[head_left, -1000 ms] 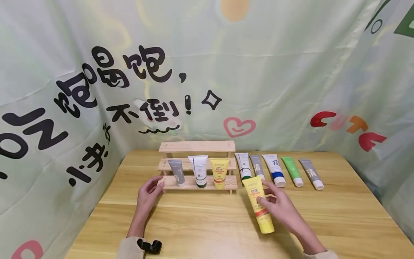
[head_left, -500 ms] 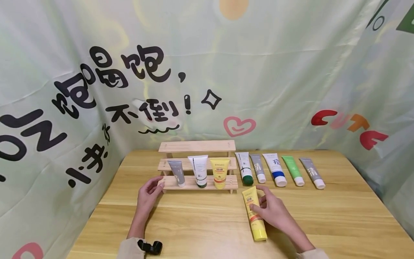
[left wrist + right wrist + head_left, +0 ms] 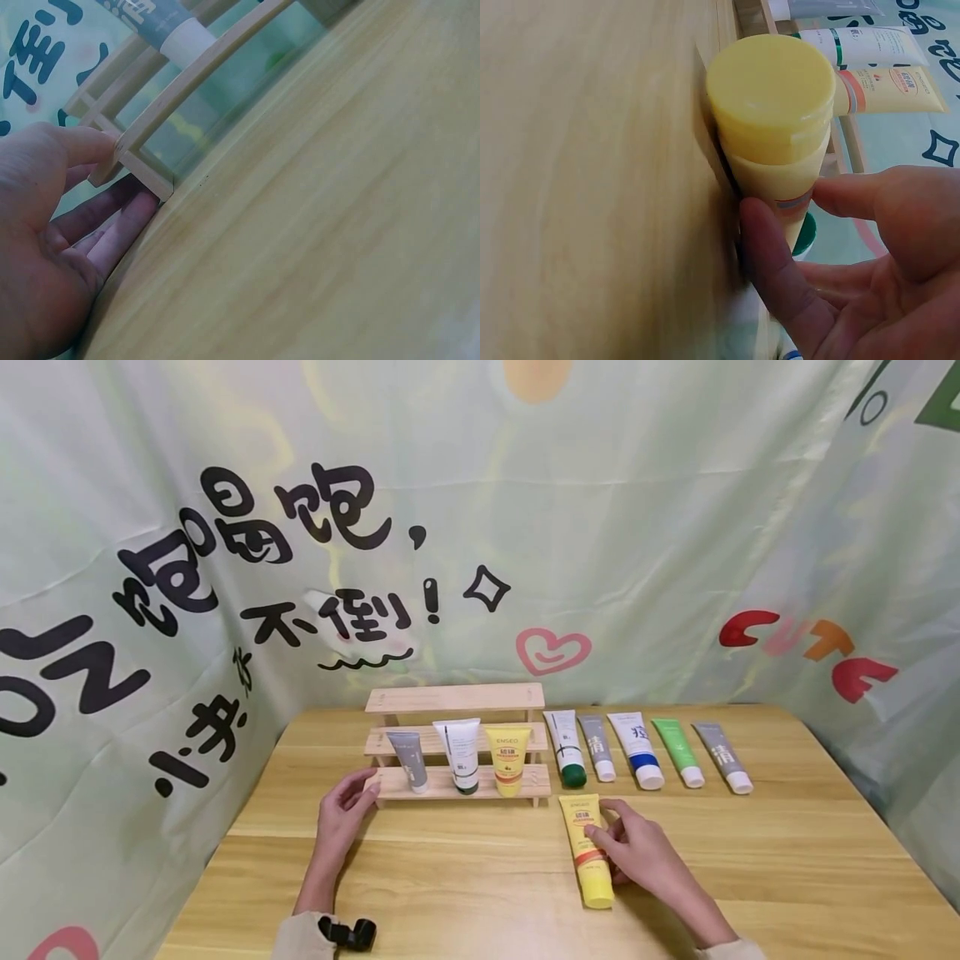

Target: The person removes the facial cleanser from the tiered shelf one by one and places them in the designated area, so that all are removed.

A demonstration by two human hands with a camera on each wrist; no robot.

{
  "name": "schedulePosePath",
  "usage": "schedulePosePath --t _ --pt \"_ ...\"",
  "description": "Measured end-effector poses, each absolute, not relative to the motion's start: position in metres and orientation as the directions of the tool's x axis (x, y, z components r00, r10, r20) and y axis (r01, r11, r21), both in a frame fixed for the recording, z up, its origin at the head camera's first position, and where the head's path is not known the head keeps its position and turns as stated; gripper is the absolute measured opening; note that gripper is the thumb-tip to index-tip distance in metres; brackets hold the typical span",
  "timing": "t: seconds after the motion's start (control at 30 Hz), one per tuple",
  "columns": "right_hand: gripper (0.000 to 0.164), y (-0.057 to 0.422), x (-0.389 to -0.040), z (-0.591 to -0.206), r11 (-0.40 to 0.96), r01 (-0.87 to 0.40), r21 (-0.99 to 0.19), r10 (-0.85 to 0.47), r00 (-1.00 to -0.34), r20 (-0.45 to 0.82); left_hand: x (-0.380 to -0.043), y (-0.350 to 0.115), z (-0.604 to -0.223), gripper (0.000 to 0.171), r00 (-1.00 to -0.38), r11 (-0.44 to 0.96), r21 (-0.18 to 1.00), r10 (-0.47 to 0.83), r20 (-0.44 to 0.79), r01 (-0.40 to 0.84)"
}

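Note:
My right hand [image 3: 643, 853] holds a yellow squeeze tube [image 3: 588, 858] by its side, thumb across the front, its yellow cap pointing toward me. In the right wrist view the cap [image 3: 771, 86] is close to the tabletop, and the fingers reach round the tube's narrower part. At the near left corner of a three-step wooden display rack [image 3: 456, 697], my left hand [image 3: 345, 814] grips the end of the lowest step, thumb on top and fingers underneath. Standing cap-down on that step are a grey tube [image 3: 409, 763], a white tube [image 3: 460, 760] and a yellow tube [image 3: 510, 763].
Right of the rack, several tubes lie in a row: a white one with a green cap [image 3: 566, 747], a grey one [image 3: 597, 747], a white-and-blue one [image 3: 636, 750], a green one [image 3: 678, 752] and another grey one [image 3: 723, 757]. A printed curtain [image 3: 637, 552] surrounds the wooden table [image 3: 787, 868].
My right hand has lowered the yellow tube toward the table and slightly left, uncovering the tubes behind it, then shifted a little. My left hand stays at the rack's corner.

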State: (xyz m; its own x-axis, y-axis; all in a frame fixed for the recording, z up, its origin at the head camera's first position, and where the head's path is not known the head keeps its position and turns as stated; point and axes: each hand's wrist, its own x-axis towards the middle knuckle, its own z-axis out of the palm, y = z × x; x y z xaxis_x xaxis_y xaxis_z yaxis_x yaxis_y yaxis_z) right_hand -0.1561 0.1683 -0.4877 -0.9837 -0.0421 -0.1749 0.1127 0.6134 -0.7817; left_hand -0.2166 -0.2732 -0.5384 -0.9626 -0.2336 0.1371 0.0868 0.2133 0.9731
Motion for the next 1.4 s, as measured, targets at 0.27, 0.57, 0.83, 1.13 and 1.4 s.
schedulePosePath --t 0.27,0.57,0.83,1.13,1.4 --pt "0.058 0.173 -0.158 -0.482 0.642 0.074 -0.763 -0.067 -0.986 -0.152 -0.216 -0.272 -0.539 0.035 -0.962 0.218 0.972 -0.235 0.136 0.084" --pt "0.038 0.154 -0.177 -0.461 0.533 -0.193 -0.824 -0.151 -0.98 0.132 -0.216 -0.275 -0.536 0.035 -0.963 0.218 0.972 -0.231 0.138 0.087" --pt "0.044 0.122 -0.195 -0.459 0.329 -0.294 -0.897 -0.218 -0.948 0.231 -0.216 -0.274 -0.538 0.035 -0.96 0.208 0.973 -0.235 0.151 0.102" --pt "0.048 0.1 -0.21 -0.46 0.162 -0.286 -0.944 -0.237 -0.94 0.244 -0.218 -0.271 -0.537 0.034 -0.958 0.202 0.973 -0.239 0.158 0.11" --pt "0.045 0.087 -0.213 -0.462 0.139 -0.204 -0.969 -0.196 -0.965 0.175 -0.218 -0.273 -0.541 0.034 -0.957 0.218 0.971 -0.247 0.152 0.098"
